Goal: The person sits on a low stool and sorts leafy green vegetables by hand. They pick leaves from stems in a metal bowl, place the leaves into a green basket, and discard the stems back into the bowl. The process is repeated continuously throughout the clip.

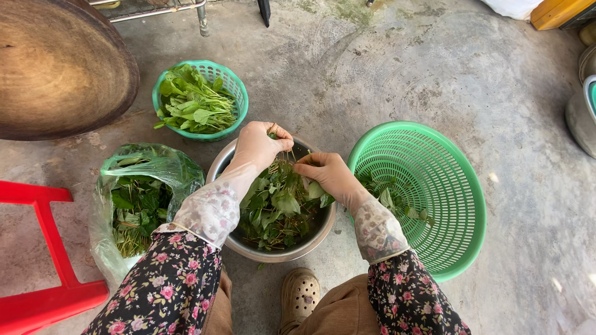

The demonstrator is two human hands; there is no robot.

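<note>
A leafy green sprig (287,162) is held between both hands, right over the steel bowl (230,243) that sits on the concrete floor (434,68) in front of the knees. The left hand (261,146) is closed around the top end of the stem, fingers (282,141) curled in tight, with thin stem tips poking out just past the knuckles. The right hand (329,175) is pinched shut on a leaf lower down, thumb and forefinger pressed together, touching the foliage.

So the sprig's long axis runs roughly from the left hand's grip downward toward the bowl, a bit slanted to the right, with the stem end pointing up and away from the body and the leafy end hanging into the pile of greens (273,214) already in the bowl. The leaf being pinched sits just below and to the right of the left hand, so the right hand is clearly the nearer one to it.

Just right of the bowl, touching or nearly touching it, a big green plastic basket (459,186) is tipped toward the camera, with a few picked leaves (394,198) inside. A plastic bag of greens (139,205) is seen on the left, and a smaller green basket of leaves (197,99) is set farther back.
</note>
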